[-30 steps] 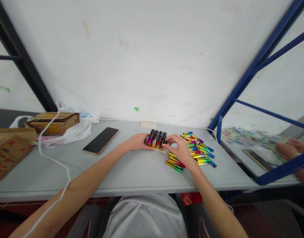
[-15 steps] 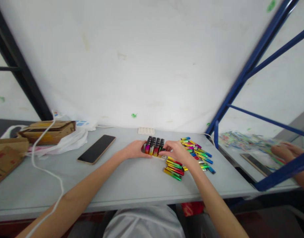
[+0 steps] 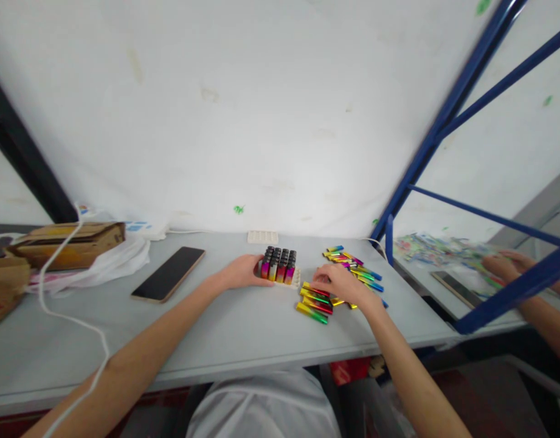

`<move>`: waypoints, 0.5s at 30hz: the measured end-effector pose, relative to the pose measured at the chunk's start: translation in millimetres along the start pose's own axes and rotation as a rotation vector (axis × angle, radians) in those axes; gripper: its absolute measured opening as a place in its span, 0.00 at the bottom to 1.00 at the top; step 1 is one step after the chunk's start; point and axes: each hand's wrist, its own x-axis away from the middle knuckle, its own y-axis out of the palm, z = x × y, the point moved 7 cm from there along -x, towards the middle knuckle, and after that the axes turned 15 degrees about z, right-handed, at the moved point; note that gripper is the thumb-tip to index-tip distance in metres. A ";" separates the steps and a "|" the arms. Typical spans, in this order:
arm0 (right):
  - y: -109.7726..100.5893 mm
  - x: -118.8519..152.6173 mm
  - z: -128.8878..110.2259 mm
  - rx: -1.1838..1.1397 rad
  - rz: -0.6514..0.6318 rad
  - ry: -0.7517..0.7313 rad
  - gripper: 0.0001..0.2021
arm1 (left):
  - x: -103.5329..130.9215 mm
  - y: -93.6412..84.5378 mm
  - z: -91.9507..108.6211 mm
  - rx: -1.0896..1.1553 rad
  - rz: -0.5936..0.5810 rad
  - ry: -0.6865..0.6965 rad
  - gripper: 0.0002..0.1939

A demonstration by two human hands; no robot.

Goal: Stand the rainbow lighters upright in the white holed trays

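Observation:
A block of upright lighters with black tops and shiny purple, yellow and red bodies stands in a white gridded tray. At its left side my left hand is closed round the edge, thumb in front and fingers behind. My right hand is over a short row of loose, metallic-coloured lighters lying on the table. Its fingers are curled onto the far end of that row, closed on one lighter there; the fingertips are partly hidden. More loose lighters lie scattered behind and right of this hand.
A second white gridded tray lies against the wall. To the left are a phone, a cardboard box, a plastic bag and a white cable. A blue metal frame rises at right; beyond it another person's hands work.
My right hand has left the upright block and moved right, onto the loose lighters. My left hand stays at the block's left side. The whole view has shifted slightly.

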 end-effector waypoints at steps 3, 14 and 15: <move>1.9 13.0 16.0 0.070 0.020 -0.046 0.06 | -0.9 1.3 -0.2 -0.014 -0.012 0.022 0.37; -14.6 -25.4 28.6 -0.356 0.356 0.149 0.21 | 0.1 0.5 1.6 -0.023 -0.019 0.009 0.39; -17.0 -35.1 29.5 -0.421 0.402 0.166 0.24 | 0.3 0.0 2.1 -0.016 -0.020 0.009 0.38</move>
